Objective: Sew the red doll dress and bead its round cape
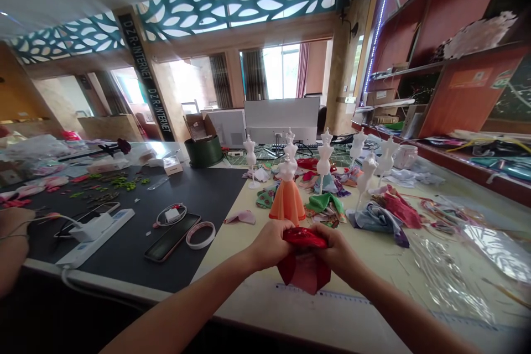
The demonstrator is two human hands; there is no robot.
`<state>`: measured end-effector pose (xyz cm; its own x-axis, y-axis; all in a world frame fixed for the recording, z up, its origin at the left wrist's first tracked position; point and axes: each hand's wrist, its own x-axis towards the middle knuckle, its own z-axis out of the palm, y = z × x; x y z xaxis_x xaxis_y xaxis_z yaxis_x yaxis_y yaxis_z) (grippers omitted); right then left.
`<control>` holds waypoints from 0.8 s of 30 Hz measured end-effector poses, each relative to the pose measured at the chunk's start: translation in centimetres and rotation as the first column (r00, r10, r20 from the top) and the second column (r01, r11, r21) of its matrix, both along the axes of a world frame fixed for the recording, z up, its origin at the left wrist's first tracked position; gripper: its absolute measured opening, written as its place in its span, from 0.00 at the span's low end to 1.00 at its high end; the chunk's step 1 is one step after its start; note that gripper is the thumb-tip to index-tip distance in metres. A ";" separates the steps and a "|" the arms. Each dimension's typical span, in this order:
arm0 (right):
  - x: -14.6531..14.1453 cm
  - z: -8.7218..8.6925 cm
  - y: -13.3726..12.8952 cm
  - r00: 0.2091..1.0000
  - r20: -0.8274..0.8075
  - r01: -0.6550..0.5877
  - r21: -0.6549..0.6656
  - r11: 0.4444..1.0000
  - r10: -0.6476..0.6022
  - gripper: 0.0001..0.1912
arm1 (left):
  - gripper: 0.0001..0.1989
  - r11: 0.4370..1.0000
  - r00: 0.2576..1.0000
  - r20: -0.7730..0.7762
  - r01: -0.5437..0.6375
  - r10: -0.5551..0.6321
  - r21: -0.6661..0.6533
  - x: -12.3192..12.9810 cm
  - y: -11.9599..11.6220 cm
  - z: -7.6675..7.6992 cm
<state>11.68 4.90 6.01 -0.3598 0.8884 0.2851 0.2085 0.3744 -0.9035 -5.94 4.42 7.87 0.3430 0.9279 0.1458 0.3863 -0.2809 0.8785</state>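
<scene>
Both of my hands grip a small red garment (305, 276), apparently a doll dress, with a shiny dark-red upper edge and a sheer panel hanging down. My left hand (271, 244) pinches its left side and my right hand (338, 249) its right side; some fingertips are hidden behind the cloth. Just beyond them stands a white mini dress form (287, 168) wearing an orange skirt (287, 202). A blue-marked ruler strip (348, 297) lies under the garment on the cream mat (249, 260).
Several bare white dress forms (326, 157) stand behind, among cloth pieces such as a green one (326, 203). Clear plastic strips (448, 276) lie right. Left are a phone (172, 238), a tape roll (201, 235), a power strip (97, 239) and another person's arm (14, 243).
</scene>
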 end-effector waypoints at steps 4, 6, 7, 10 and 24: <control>-0.1 0.3 0.2 1.000 -0.007 -0.020 0.003 1.000 0.020 0.05 | 0.05 0.999 0.998 0.051 -0.028 0.026 0.036 0.4 0.0 0.4; 0.0 0.6 0.3 1.000 -0.014 -0.023 -0.001 1.000 0.023 0.05 | 0.06 0.999 0.997 0.080 -0.022 0.019 0.028 0.6 0.0 0.6; 0.1 0.8 0.3 1.000 -0.017 -0.021 -0.005 1.000 0.021 0.05 | 0.06 1.000 0.995 0.095 -0.016 0.013 0.023 0.6 -0.1 0.7; 0.5 1.5 0.6 1.000 -0.011 -0.011 -0.024 1.000 0.010 0.03 | 0.06 1.000 0.992 0.122 0.008 -0.011 0.025 0.6 -0.2 1.4; -0.7 18.9 11.8 0.890 0.095 0.112 0.903 0.415 -0.445 0.04 | 0.09 0.228 0.811 -0.320 0.236 0.489 0.945 -1.1 10.6 18.4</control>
<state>11.00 16.66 24.92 -0.3468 0.3033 0.8876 0.6263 0.7793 -0.0215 -7.03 15.06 26.28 0.5752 0.2560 0.7769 0.7171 -0.6149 -0.3282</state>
